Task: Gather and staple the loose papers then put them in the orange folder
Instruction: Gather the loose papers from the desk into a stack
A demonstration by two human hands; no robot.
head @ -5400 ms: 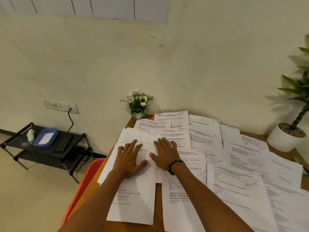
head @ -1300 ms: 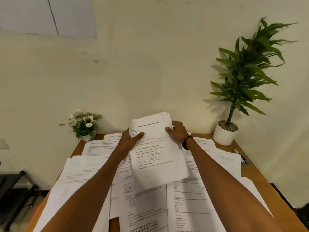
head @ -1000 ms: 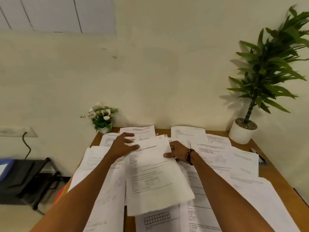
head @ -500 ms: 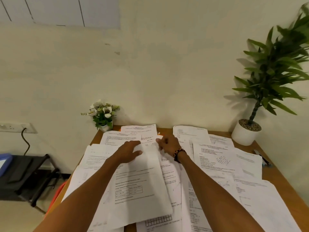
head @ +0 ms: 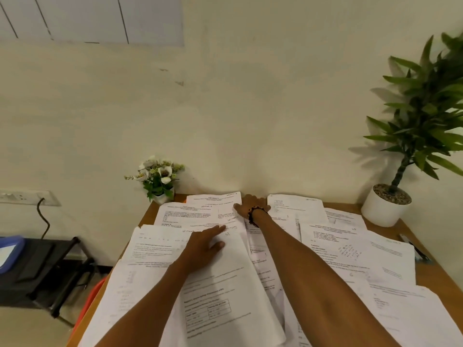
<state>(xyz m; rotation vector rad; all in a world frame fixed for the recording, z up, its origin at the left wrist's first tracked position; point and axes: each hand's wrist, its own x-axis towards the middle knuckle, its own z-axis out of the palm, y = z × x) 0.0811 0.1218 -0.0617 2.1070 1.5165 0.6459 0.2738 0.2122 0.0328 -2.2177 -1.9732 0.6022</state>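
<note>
Cream wall rises behind a wooden desk (head: 437, 276) almost wholly covered by loose printed papers (head: 350, 249). Left hand (head: 204, 242) lies flat, fingers spread, pressing the gathered sheets (head: 225, 291) at centre; it grips nothing. Right hand (head: 251, 205) stretches to the far edge, fingers on the right side of the far sheet (head: 215, 202); whether it has pinched that sheet I cannot tell. That sheet lies straight beyond the pile, its long axis running left-right, so the right hand is the nearer. Orange folder (head: 86, 306) shows only as a sliver at the desk's near left edge. A small flower pot (head: 160, 180) stands just left of the far sheet, a potted plant (head: 390, 204) far right; no stapler is visible
</note>
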